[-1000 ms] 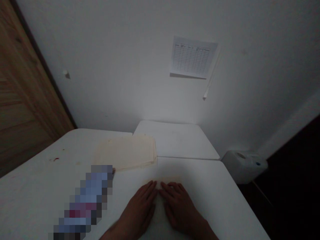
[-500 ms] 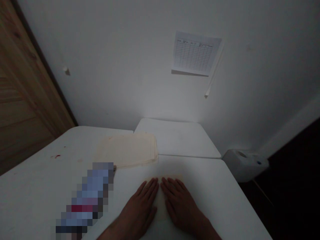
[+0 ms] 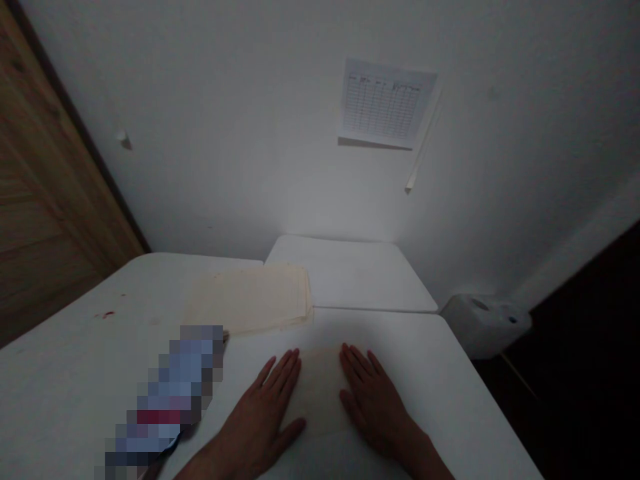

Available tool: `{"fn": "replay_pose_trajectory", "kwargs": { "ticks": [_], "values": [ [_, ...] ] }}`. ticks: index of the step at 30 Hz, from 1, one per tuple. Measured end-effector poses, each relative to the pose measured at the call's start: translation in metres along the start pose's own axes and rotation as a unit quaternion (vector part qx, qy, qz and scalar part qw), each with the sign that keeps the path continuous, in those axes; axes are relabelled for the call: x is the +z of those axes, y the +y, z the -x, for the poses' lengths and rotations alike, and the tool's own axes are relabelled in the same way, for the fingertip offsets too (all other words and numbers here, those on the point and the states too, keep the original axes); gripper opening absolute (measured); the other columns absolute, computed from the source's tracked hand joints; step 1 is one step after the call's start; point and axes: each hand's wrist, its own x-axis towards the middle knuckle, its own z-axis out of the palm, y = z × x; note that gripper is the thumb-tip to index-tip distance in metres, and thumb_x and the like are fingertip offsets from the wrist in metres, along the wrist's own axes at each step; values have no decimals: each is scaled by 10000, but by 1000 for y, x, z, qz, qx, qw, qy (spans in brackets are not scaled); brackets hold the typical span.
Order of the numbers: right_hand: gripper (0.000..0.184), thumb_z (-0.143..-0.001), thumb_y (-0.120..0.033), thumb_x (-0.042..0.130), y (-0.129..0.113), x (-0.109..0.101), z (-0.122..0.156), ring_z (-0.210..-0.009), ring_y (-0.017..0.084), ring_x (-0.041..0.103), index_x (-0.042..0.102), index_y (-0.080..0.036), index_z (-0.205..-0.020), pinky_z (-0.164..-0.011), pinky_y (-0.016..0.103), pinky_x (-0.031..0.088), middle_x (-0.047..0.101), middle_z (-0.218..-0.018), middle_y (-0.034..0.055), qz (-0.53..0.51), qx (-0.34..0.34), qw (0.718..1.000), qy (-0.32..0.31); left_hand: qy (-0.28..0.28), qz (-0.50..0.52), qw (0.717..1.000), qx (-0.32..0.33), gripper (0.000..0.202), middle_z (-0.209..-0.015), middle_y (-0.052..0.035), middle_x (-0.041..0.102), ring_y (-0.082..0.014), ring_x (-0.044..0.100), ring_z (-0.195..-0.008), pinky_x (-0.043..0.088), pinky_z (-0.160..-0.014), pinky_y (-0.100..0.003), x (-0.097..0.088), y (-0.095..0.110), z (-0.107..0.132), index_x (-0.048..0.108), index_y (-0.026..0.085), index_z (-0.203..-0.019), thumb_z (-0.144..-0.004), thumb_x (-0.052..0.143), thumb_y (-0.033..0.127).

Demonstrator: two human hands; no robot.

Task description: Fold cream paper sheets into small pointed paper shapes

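Observation:
A thin, pale cream sheet (image 3: 323,390) lies flat on the white table in front of me; its exact material I cannot tell. My left hand (image 3: 270,407) rests palm down along the sheet's left side, fingers stretched out and thumb apart. On the opposite side, my right hand (image 3: 375,400) lies flat with its fingers extended over the right edge. The middle of the sheet shows between both hands. Beyond my left hand, a stack of similar cream sheets (image 3: 250,299) lies on the table with slightly uneven edges.
A pixelated, blurred object (image 3: 165,400) lies left of my left hand. Small red marks (image 3: 109,314) spot the white table (image 3: 55,380). A printed chart (image 3: 383,103) hangs on the wall, and a white plastic container (image 3: 485,327) stands past the table's right edge.
My hands have slid apart, the left one leftward and the right one rightward, uncovering more of the sheet between them. The camera view has shifted slightly.

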Motion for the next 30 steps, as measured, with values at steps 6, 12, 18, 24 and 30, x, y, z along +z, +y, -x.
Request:
{"fn": "replay_pose_trajectory", "kwargs": {
  "ticks": [6, 12, 18, 24, 30],
  "values": [
    [611, -981, -327, 388, -1, -5, 1, -1434, 239, 189, 135, -188, -1520, -1166, 505, 193, 196, -1564, 75, -3, -6, 1000, 15, -35, 68, 995, 65, 819, -1563, -78, 206, -322, 263, -1404, 337, -1102, -523, -18, -4, 5, 261, 262, -1486, -797, 663, 448],
    [365, -918, -230, 497, -5, -7, 3, -1337, 239, 374, 542, -224, -1280, -1125, 464, 293, 463, -1431, 71, -26, -14, 997, 77, -43, 58, 991, 115, 533, -1487, -80, 394, -300, 378, -1352, 358, -1100, -481, -18, -3, 0, 437, 243, -1393, -887, 564, 349],
    [230, -924, -143, 479, -11, -8, 1, -1111, 178, 548, 655, -241, -1034, -1013, 348, 408, 646, -1160, 38, -86, -29, 991, 99, -44, 24, 983, 176, 481, -1372, -109, 539, -296, 508, -1254, 421, -1054, -431, -22, 9, 0, 513, 173, -1313, -832, 515, 175],
    [300, -841, -213, 546, -15, -19, 5, -1210, 216, 492, 618, -222, -1132, -1059, 381, 373, 596, -1260, 68, -96, -22, 992, 73, -47, 82, 979, 180, 700, -1496, -34, 387, -262, 373, -1360, 301, -1139, -445, -32, 20, -8, 389, 243, -1419, -739, 510, 124],
    [398, -785, -285, 584, -14, -16, 9, -1257, 245, 450, 590, -214, -1176, -1066, 410, 360, 549, -1318, 94, -119, -14, 991, 67, -23, 120, 979, 166, 595, -1419, -29, 499, -240, 456, -1303, 355, -1109, -421, -28, 15, -10, 456, 260, -1381, -798, 489, 147]
  ]
}}
